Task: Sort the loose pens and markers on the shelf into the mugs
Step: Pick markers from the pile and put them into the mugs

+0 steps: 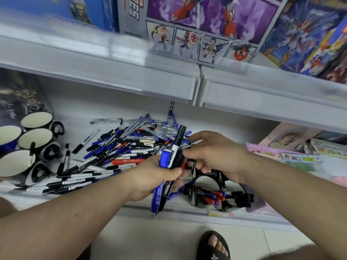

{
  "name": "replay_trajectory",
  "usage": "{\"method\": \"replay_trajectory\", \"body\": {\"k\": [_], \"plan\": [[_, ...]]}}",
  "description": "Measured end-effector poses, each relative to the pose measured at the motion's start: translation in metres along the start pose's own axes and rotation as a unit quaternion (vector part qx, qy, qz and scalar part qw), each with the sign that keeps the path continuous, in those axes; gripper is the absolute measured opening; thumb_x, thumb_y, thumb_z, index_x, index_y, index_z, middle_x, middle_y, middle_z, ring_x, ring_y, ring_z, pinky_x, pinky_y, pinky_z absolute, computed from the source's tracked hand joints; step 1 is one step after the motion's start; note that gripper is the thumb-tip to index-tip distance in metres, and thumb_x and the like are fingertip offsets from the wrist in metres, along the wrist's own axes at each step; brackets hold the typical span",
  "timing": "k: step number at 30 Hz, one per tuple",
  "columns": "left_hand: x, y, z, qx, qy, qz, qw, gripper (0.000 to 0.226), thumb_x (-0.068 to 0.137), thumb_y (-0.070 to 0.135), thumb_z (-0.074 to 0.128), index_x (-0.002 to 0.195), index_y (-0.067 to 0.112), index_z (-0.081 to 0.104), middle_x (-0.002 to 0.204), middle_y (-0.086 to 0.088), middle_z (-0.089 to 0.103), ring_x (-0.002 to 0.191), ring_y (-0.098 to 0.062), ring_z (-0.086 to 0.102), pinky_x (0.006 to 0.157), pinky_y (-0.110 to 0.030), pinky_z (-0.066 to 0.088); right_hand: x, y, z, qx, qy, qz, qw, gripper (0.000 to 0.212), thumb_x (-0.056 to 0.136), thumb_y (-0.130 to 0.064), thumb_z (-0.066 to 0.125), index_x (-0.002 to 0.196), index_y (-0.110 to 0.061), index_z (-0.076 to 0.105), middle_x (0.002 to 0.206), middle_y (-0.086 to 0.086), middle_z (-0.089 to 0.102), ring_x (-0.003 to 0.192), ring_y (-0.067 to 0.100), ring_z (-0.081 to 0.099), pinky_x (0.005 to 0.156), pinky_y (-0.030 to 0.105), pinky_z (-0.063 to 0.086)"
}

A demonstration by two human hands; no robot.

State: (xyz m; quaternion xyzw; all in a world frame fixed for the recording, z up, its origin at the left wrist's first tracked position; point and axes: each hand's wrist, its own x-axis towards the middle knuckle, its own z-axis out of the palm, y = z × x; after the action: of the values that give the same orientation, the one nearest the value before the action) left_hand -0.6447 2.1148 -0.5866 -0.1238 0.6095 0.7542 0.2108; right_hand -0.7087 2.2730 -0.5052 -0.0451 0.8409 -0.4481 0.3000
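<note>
Both forearms are bare to the frame's edge, with no sleeves, watch or rings visible on the left hand (154, 177) or right hand (212, 152). One foot wears a black open-toed slide sandal (213, 246) bearing a small pale emblem.

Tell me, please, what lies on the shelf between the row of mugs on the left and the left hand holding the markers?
In the head view, the pile of loose pens and markers lies between the mugs and the left hand, with several black pens beside the mugs.

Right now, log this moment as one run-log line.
left hand: holds markers | right hand: reaching at bundle, grip unclear | pen pile: unsorted | mugs: mostly empty
</note>
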Motion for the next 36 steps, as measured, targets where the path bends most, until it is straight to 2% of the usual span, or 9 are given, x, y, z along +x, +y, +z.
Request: {"method": "replay_trajectory", "body": {"k": [4, 7, 10, 13, 15, 18, 27, 31, 36], "plan": [[-0.011, 0.003, 0.005, 0.042, -0.058, 0.014, 0.997, 0.014, 0.095, 0.004, 0.058, 0.107, 0.005, 0.062, 0.075, 0.001, 0.073, 0.066, -0.01, 0.067, 0.065, -0.019, 0.054, -0.007, 0.0, 0.013, 0.029, 0.002, -0.04, 0.999, 0.015, 0.088, -0.03, 0.072, 0.098, -0.02, 0.066, 0.065, -0.008, 0.064, 0.048, 0.003, 0.051, 0.046, 0.021, 0.039], [-0.015, 0.003, 0.006, 0.044, -0.059, 0.012, 0.997, 0.012, 0.094, 0.003, 0.059, 0.103, 0.009, 0.063, 0.082, 0.001, 0.074, 0.071, -0.013, 0.069, 0.069, -0.028, 0.058, -0.002, 0.001, 0.018, 0.085, 0.043, -0.064, 0.993, 0.017, 0.091, -0.026, 0.068, 0.08, -0.013, 0.064, 0.062, -0.003, 0.058, 0.043, 0.004, 0.045, 0.043, 0.018, 0.035], [-0.018, 0.006, 0.003, 0.049, -0.039, 0.014, 0.998, 0.009, 0.093, 0.001, 0.06, 0.098, 0.009, 0.063, 0.082, -0.002, 0.074, 0.063, -0.012, 0.066, 0.066, -0.028, 0.057, 0.007, -0.001, 0.009, 0.126, 0.109, -0.069, 0.984, 0.019, 0.093, -0.026, 0.067, 0.082, -0.011, 0.064, 0.071, 0.006, 0.056, 0.051, 0.013, 0.04, 0.048, 0.026, 0.034], [-0.019, 0.007, -0.001, 0.06, -0.008, 0.014, 0.998, 0.01, 0.094, 0.001, 0.058, 0.102, 0.002, 0.063, 0.087, -0.011, 0.071, 0.068, -0.022, 0.062, 0.078, -0.041, 0.056, 0.018, -0.003, -0.014, 0.184, 0.213, -0.077, 0.957, 0.014, 0.093, -0.019, 0.062, 0.082, -0.01, 0.064, 0.074, 0.006, 0.062, 0.047, 0.014, 0.047, 0.048, 0.027, 0.036], [-0.018, 0.004, -0.003, 0.065, 0.015, 0.004, 0.998, 0.017, 0.096, 0.003, 0.057, 0.111, -0.002, 0.062, 0.094, -0.013, 0.071, 0.073, -0.024, 0.062, 0.088, -0.054, 0.053, 0.023, 0.001, -0.031, 0.233, 0.237, -0.077, 0.94, 0.015, 0.093, -0.014, 0.056, 0.08, -0.011, 0.062, 0.075, 0.006, 0.061, 0.048, 0.014, 0.053, 0.05, 0.027, 0.039], [-0.013, 0.0, -0.005, 0.055, 0.042, -0.01, 0.998, 0.016, 0.097, 0.005, 0.056, 0.111, 0.003, 0.063, 0.098, -0.009, 0.074, 0.077, -0.021, 0.067, 0.091, -0.056, 0.051, 0.026, 0.014, -0.055, 0.251, 0.257, -0.063, 0.931, 0.019, 0.095, -0.009, 0.051, 0.078, -0.013, 0.058, 0.076, 0.006, 0.061, 0.054, 0.014, 0.06, 0.057, 0.027, 0.044], [0.001, -0.001, 0.007, 0.017, 0.058, -0.011, 0.998, 0.011, 0.095, 0.012, 0.06, 0.106, 0.011, 0.063, 0.099, 0.001, 0.076, 0.093, -0.019, 0.073, 0.091, -0.049, 0.055, 0.043, 0.07, -0.073, 0.154, 0.311, -0.021, 0.938, 0.015, 0.092, -0.002, 0.055, 0.103, -0.01, 0.061, 0.088, 0.017, 0.071, 0.061, 0.02, 0.07, 0.056, 0.03, 0.053], [0.007, -0.002, 0.012, 0.003, 0.064, -0.02, 0.998, 0.009, 0.095, 0.01, 0.06, 0.101, 0.015, 0.064, 0.1, 0.001, 0.076, 0.095, -0.02, 0.072, 0.087, -0.049, 0.054, 0.068, 0.095, -0.072, -0.022, 0.337, -0.018, 0.941, 0.017, 0.092, -0.011, 0.056, 0.107, -0.016, 0.061, 0.087, 0.005, 0.074, 0.073, 0.016, 0.072, 0.052, 0.023, 0.049], [0.012, -0.002, 0.008, 0.005, 0.071, -0.03, 0.997, 0.013, 0.094, 0.011, 0.061, 0.106, 0.014, 0.065, 0.103, 0.003, 0.076, 0.103, -0.019, 0.07, 0.089, -0.048, 0.055, 0.107, 0.124, -0.053, -0.158, 0.342, 0.028, 0.926, 0.024, 0.091, -0.016, 0.056, 0.114, -0.019, 0.062, 0.094, 0.005, 0.069, 0.07, 0.018, 0.063, 0.052, 0.021, 0.045]]}}
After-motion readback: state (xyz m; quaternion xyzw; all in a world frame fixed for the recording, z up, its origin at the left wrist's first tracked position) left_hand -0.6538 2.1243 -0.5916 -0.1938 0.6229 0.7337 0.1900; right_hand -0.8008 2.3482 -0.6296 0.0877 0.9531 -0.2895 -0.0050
